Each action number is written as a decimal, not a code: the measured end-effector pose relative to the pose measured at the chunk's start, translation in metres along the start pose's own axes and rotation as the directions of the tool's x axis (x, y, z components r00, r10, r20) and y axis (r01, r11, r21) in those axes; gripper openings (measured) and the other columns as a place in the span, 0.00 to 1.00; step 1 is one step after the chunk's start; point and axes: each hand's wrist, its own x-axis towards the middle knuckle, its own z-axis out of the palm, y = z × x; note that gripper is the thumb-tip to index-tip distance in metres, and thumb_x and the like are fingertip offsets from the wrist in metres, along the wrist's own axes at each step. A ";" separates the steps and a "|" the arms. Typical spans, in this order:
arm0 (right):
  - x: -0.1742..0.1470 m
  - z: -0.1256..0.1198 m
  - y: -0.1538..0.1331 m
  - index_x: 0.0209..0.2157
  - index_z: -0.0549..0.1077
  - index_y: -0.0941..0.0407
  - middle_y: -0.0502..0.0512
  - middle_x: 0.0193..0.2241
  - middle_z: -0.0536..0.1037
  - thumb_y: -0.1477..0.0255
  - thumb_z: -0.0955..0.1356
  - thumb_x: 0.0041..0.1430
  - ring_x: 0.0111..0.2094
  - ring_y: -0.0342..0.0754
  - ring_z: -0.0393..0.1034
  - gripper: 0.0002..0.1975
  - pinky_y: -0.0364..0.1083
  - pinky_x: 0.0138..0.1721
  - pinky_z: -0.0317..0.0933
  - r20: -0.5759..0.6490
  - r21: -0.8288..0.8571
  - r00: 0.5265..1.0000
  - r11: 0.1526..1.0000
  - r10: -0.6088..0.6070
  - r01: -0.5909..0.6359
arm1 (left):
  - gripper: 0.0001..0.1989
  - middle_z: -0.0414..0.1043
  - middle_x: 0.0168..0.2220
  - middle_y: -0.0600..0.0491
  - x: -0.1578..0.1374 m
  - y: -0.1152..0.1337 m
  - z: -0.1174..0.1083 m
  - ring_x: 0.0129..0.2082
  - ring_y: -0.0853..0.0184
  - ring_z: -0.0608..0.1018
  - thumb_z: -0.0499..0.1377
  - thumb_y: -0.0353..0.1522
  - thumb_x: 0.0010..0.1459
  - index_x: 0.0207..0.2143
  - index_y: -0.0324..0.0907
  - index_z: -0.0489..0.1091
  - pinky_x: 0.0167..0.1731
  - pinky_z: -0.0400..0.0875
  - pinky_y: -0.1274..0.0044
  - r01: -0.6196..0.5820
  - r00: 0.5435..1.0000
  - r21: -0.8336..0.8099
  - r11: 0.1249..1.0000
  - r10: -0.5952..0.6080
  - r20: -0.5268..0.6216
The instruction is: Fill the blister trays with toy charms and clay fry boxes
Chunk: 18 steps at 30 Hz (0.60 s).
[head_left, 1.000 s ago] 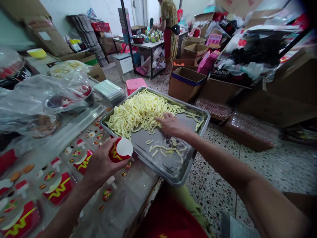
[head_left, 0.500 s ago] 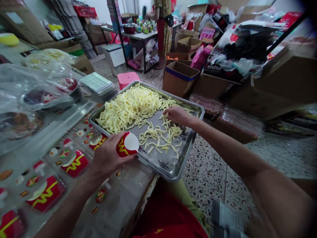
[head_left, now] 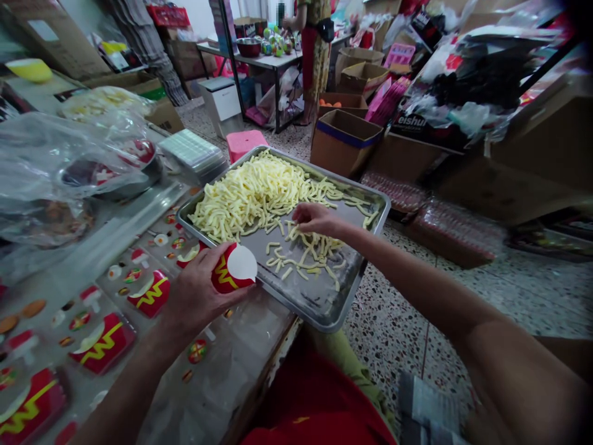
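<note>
My left hand [head_left: 197, 287] is closed around a small red fries carton [head_left: 227, 267] with a yellow zigzag and a white upper panel, at the near left edge of a metal tray [head_left: 296, 304]. Pale yellow fry-shaped sticks [head_left: 250, 194] are heaped over the tray's far left side. A looser scatter of them [head_left: 319, 247] lies towards its middle. Over that scatter, my right hand [head_left: 319, 219] reaches down with its fingers bent in among the sticks. What those fingers pinch is hidden.
Clear packets with red carton shapes [head_left: 106, 343] cover the table to the left. Plastic bags [head_left: 60, 167] and stacked clear trays [head_left: 192, 151] stand behind them. A pink stool [head_left: 245, 144] and cardboard boxes [head_left: 345, 139] are beyond the tray. Another person [head_left: 317, 55] stands at a far table.
My right hand has shifted slightly left over the scattered sticks, some of which are gathered closer together. My left hand still holds the carton. The whole view has shifted a little.
</note>
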 end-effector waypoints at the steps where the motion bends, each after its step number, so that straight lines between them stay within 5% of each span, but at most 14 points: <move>1: 0.000 -0.008 0.002 0.42 0.77 0.59 0.55 0.36 0.81 0.79 0.69 0.51 0.34 0.45 0.72 0.14 0.44 0.36 0.66 0.017 0.140 0.999 0.990 0.033 -0.035 | 0.44 0.73 0.55 0.44 -0.003 -0.004 -0.001 0.53 0.51 0.77 0.69 0.54 0.47 0.62 0.43 0.65 0.55 0.72 0.62 0.037 0.999 -0.025 0.999 -0.037 0.009; 4: -0.006 -0.026 0.000 0.44 0.77 0.59 0.57 0.40 0.83 0.76 0.70 0.52 0.40 0.46 0.75 0.15 0.45 0.44 0.68 0.090 0.369 0.996 0.928 0.023 -0.055 | 0.45 0.74 0.54 0.45 -0.007 -0.011 -0.001 0.50 0.53 0.79 0.68 0.55 0.47 0.62 0.42 0.65 0.52 0.74 0.64 0.161 0.986 -0.135 0.978 -0.154 0.061; 7: -0.012 -0.029 -0.004 0.49 0.77 0.57 0.58 0.45 0.82 0.76 0.70 0.52 0.43 0.46 0.75 0.20 0.47 0.47 0.68 0.100 0.373 0.995 0.927 0.000 -0.037 | 0.45 0.74 0.55 0.45 -0.001 -0.006 -0.001 0.52 0.53 0.78 0.68 0.56 0.46 0.62 0.43 0.66 0.53 0.74 0.63 0.142 0.988 -0.150 0.978 -0.133 0.073; 9: -0.013 -0.028 -0.005 0.52 0.77 0.56 0.58 0.51 0.80 0.77 0.70 0.53 0.45 0.47 0.74 0.23 0.47 0.47 0.69 0.058 0.269 0.998 0.963 -0.040 0.023 | 0.45 0.73 0.56 0.45 0.004 0.002 -0.001 0.54 0.52 0.77 0.68 0.56 0.46 0.61 0.44 0.66 0.56 0.72 0.62 0.083 0.995 -0.105 0.991 -0.078 0.055; 14: -0.016 -0.019 -0.007 0.51 0.79 0.53 0.60 0.55 0.76 0.78 0.71 0.54 0.50 0.51 0.72 0.21 0.48 0.45 0.69 -0.285 -0.127 0.948 0.986 -0.143 0.111 | 0.43 0.72 0.57 0.43 0.005 0.000 -0.004 0.55 0.50 0.76 0.68 0.54 0.48 0.62 0.44 0.65 0.57 0.70 0.61 0.023 0.999 0.006 1.000 -0.022 -0.027; 18: -0.027 -0.005 -0.005 0.43 0.82 0.53 0.56 0.36 0.82 0.71 0.72 0.58 0.36 0.48 0.74 0.10 0.48 0.40 0.65 -0.175 -0.362 0.976 0.930 -0.131 0.060 | 0.42 0.73 0.56 0.44 -0.008 -0.017 -0.013 0.54 0.50 0.76 0.67 0.55 0.49 0.61 0.45 0.65 0.55 0.71 0.61 0.102 0.992 0.031 0.994 -0.099 -0.073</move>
